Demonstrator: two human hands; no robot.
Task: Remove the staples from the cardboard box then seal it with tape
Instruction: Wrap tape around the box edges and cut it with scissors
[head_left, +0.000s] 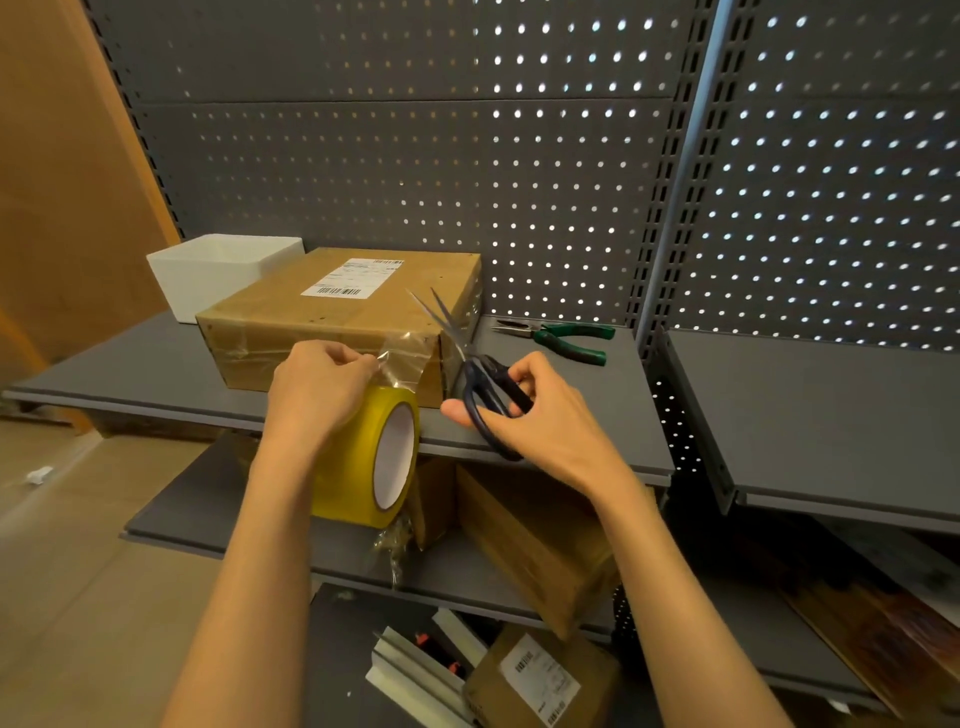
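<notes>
A flat cardboard box (343, 312) with a white shipping label lies on the grey shelf (571, 384). Clear tape (402, 358) runs from the box's front edge down to a yellow tape roll (371, 457) that hangs below my left hand (317, 387). That hand pinches the tape strip just above the roll. My right hand (535, 415) grips the dark handles of scissors (467, 353). Their blades are spread apart and point up-left beside the tape strip, over the box's right front corner.
Green-handled pliers (566, 338) lie on the shelf right of the box. A white bin (223, 273) stands behind the box at the left. Lower shelves hold more cardboard boxes (530, 540). A perforated metal panel (467, 156) backs the shelf.
</notes>
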